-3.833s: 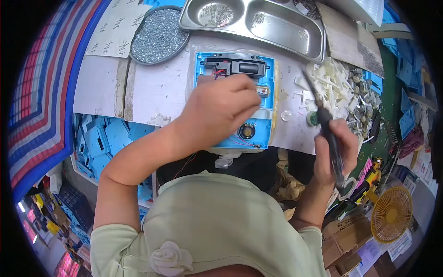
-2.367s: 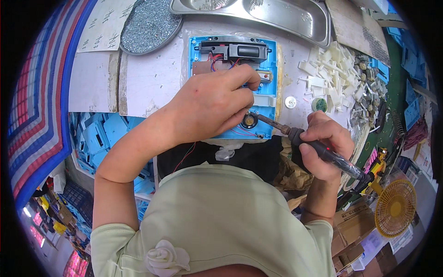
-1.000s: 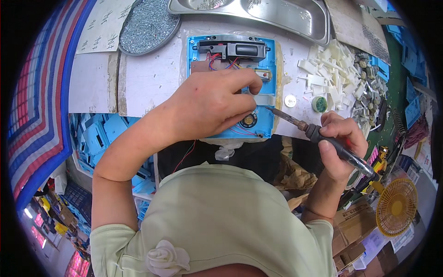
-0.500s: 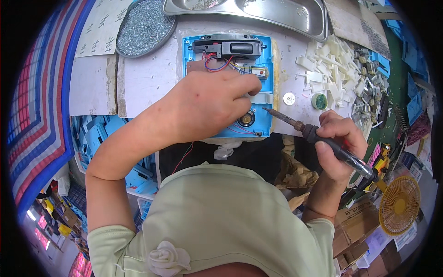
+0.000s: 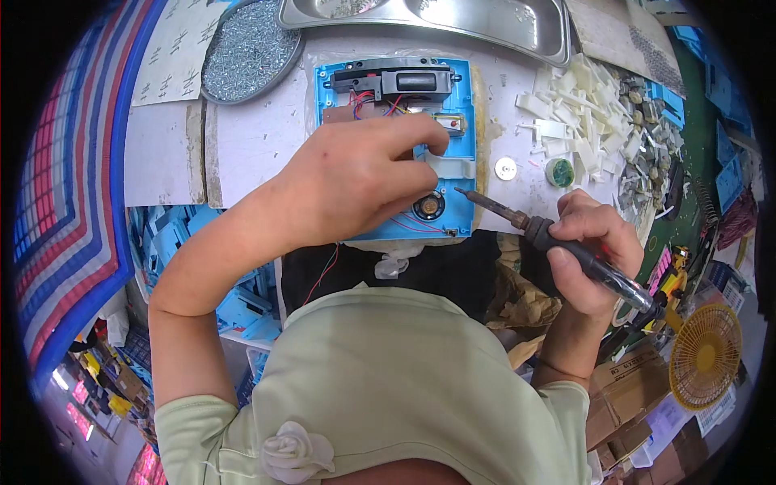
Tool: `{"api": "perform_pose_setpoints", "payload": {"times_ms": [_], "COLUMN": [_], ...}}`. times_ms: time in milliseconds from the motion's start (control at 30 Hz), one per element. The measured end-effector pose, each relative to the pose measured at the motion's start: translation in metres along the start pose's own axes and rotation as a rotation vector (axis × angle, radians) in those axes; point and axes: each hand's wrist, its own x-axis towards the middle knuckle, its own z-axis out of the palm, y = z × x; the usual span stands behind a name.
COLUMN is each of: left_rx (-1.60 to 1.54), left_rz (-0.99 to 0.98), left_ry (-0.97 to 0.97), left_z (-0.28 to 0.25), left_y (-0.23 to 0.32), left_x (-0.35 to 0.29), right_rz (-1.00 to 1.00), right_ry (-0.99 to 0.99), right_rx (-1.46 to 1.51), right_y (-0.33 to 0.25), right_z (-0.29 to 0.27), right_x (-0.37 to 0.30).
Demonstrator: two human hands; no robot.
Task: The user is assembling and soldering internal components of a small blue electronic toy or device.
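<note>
1. since the earliest view, the soldering iron (image 5: 540, 232) has swung down from a raised pose; its tip now points over the blue case (image 5: 461, 214), just right of the round speaker (image 5: 428, 206) and apart from it; whether it touches the case i cannot tell
2. for the work, this seems to leave the iron poised, with the closer handling falling to the left hand
3. left hand (image 5: 343, 174): over the middle of the case, index finger and thumb curled toward each other; what they pinch, if anything, is hidden
4. right hand (image 5: 610, 238): thumb and fingers pinching the iron's handle
5. the case lies on the bench before the person
6. counted: one case, one iron, one speaker, one metal disc (image 5: 505, 168), one green tin (image 5: 559, 172), one yellow fan (image 5: 706, 356); white plastic parts (image 5: 582, 113), too many to count
</note>
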Motion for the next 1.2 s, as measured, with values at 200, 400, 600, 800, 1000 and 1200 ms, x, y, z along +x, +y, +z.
{"api": "perform_pose_setpoints", "payload": {"times_ms": [200,400,600,800,1000,1200], "left_rx": [-0.201,-0.247,-0.236,-0.076,-0.046,0.024], "left_rz": [-0.038,-0.224,-0.221,-0.087,-0.074,-0.019], "left_ry": [0.227,0.239,0.211,0.156,0.167,0.149], "left_z": [0.006,0.006,0.005,0.008,0.016,0.017], "left_y": [-0.006,-0.002,0.007,0.008,0.012,0.012], "left_x": [-0.001,0.001,0.004,0.002,0.002,0.003], "right_rz": [-0.034,-0.038,-0.049,-0.042,-0.047,-0.036], "right_ry": [0.071,0.108,0.117,0.101,0.094,0.066], "right_rx": [0.018,0.004,0.016,0.029,0.025,0.036], "right_y": [0.003,0.005,0.009,0.007,0.005,0.003], "right_z": [-0.001,-0.007,-0.007,-0.007,-0.005,0.002], "right_x": [-0.002,-0.005,-0.007,-0.005,-0.005,-0.002]}}
